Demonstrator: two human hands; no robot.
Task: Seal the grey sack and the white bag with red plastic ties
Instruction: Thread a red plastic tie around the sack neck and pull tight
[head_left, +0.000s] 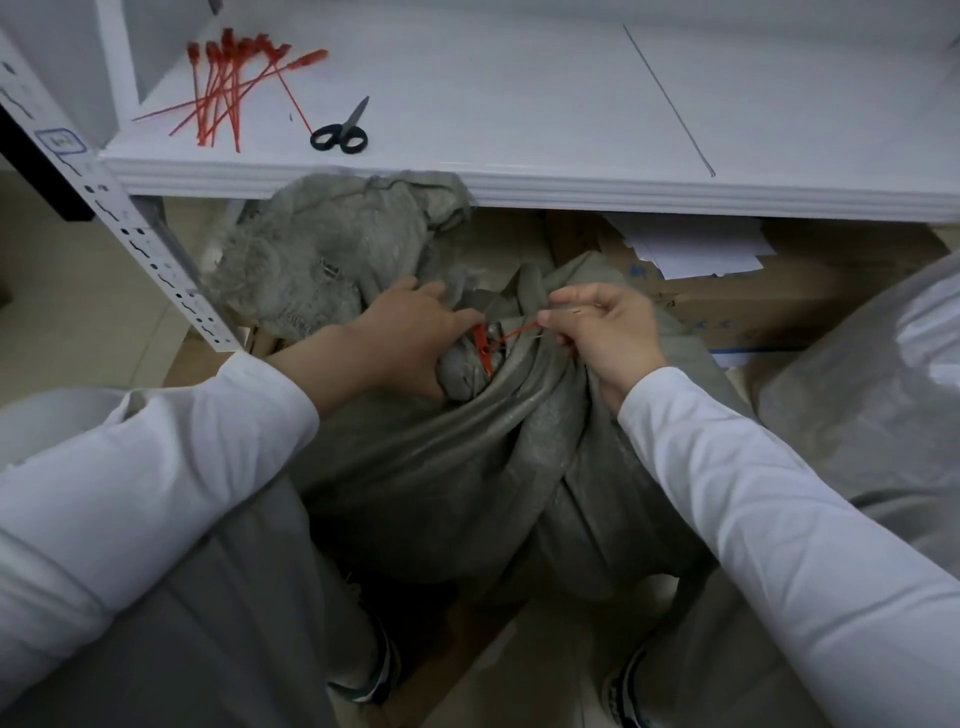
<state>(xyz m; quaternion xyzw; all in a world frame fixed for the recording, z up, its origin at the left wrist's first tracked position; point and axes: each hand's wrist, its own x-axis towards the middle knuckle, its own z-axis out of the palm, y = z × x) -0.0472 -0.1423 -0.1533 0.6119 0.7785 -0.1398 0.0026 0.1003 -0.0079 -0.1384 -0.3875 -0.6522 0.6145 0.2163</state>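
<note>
- Grey woven plastic sack (467, 467): stands on the floor between my knees, below the shelf edge; its mouth is gathered into a twisted neck at the top, pointing up and away from me.
- Red plastic tie (485, 347): wrapped at the sack's neck; its flat tag end lies against the gathered fabric, long axis running down and slightly right, while its thin tail runs up and right towards my right hand.
- My left hand (410, 343): closed around the bunched neck, fingers curled over the fabric, fingertip beside the tag.
- My right hand (602, 332): thumb and forefinger pinch the tie's tail; the other fingers are curled in.
- Second grey fabric bundle (322, 260): crumpled, behind the sack, partly under the shelf.
- White translucent plastic bag (883, 395): at my right, just beside the sack; its mouth is out of view.
- White shelf board (519, 104): above the sacks.
- Loose bunch of spare red ties (223, 88): on the shelf's left part, heads away from me, tails fanned towards me.
- Black-handled scissors (343, 130): just right of the bunch, blades pointing up and right.
- Brown cardboard boxes with white papers (727, 260): under the shelf, behind the sack.
</note>
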